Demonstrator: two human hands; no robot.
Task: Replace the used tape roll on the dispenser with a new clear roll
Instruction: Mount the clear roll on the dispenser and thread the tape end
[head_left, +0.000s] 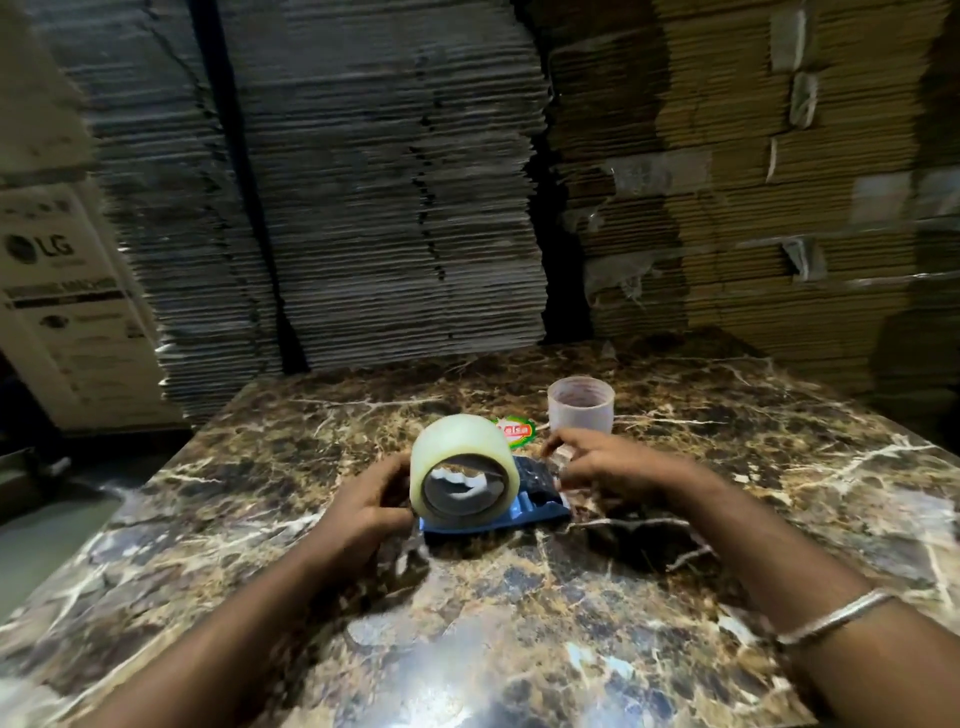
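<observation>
Marble table (519, 597): clear roll (460, 467) bore camera-facing.

Bare brown marbled tabletop (519, 623) fills the lower frame. At centre a translucent plastic cup (581, 405) and red-green sticker (515, 430) block passage; flattened cardboard stacks (395, 182) wall off the top.

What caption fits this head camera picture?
Two hands seat a clear tape roll on a blue dispenser on a marble table.

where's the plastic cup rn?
Head view: the plastic cup stands upright on the marble table, right of centre at the far side, just beyond the right hand and beside a red-green label.
</observation>
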